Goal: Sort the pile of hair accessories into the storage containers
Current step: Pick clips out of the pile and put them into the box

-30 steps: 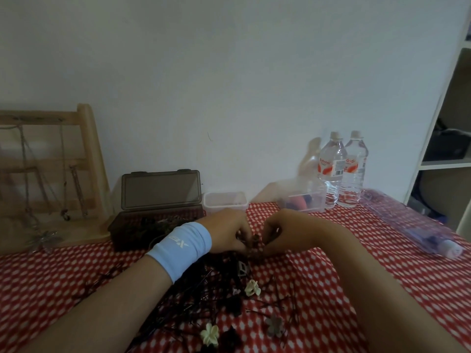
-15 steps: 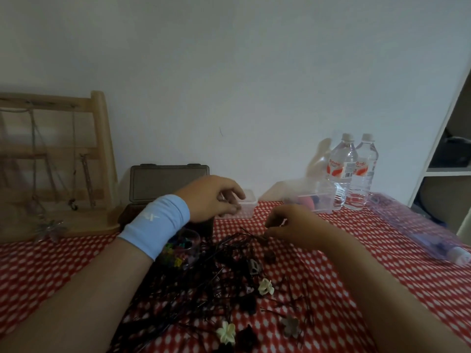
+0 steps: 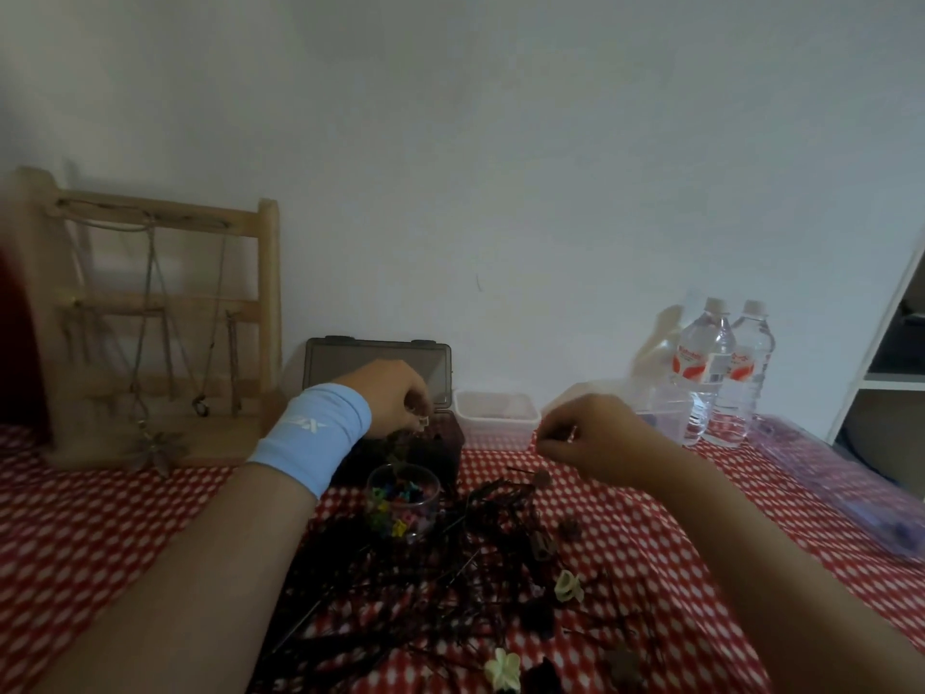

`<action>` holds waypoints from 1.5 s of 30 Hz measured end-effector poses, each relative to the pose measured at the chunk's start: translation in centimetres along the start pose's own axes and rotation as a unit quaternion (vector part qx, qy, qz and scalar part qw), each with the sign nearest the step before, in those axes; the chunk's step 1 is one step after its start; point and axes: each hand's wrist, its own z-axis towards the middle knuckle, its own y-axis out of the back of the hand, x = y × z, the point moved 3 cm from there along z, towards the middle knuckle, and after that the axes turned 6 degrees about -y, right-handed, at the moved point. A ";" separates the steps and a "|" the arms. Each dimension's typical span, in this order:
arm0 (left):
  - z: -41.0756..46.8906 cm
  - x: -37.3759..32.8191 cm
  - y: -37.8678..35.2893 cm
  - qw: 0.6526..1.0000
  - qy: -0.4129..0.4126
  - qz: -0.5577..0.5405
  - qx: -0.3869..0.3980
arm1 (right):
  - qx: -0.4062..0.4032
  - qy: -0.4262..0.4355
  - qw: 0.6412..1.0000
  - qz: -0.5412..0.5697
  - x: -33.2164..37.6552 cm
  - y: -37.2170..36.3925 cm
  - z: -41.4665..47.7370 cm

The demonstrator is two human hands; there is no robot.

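A tangled pile of dark hair accessories (image 3: 475, 568) lies on the red checked tablecloth (image 3: 100, 533), with cream flower clips (image 3: 568, 586) among it. My left hand (image 3: 395, 400), wearing a blue wristband, hovers over the open dark storage box (image 3: 445, 443) and pinches a small pale clip (image 3: 424, 422). My right hand (image 3: 590, 433) is raised above the pile's far edge, in front of the white tub (image 3: 495, 418). Its fingers are curled in a pinch on something small and dark that I cannot make out. A clear cup (image 3: 403, 503) holds colourful mini clips.
A wooden rack (image 3: 150, 318) hung with necklaces stands at the back left. Two water bottles (image 3: 721, 363) and a clear container (image 3: 655, 408) stand at the back right. A long purple-tinted case (image 3: 841, 488) lies along the right edge, beside a white shelf (image 3: 896, 368).
My hands, together over the pile a second ago, have parted. The left hand carried a small clip back over the dark box; the right hand lifted a little off the pile.
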 end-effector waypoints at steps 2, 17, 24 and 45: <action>0.0 0.1 -0.5 1.000 0.006 0.002 0.012 | 0.010 0.016 1.000 0.024 1.8 0.7 1.0; 0.1 0.0 0.7 1.000 0.011 0.007 -0.023 | 0.024 0.038 0.985 0.167 6.4 -0.9 5.5; 0.4 -5.4 -0.1 0.995 -0.090 -0.028 -0.023 | 0.049 -0.019 0.999 -0.014 0.5 -1.5 1.2; 0.1 -9.8 -3.2 0.984 -0.139 0.013 0.114 | 0.182 0.014 0.983 0.025 -1.9 -0.8 -3.8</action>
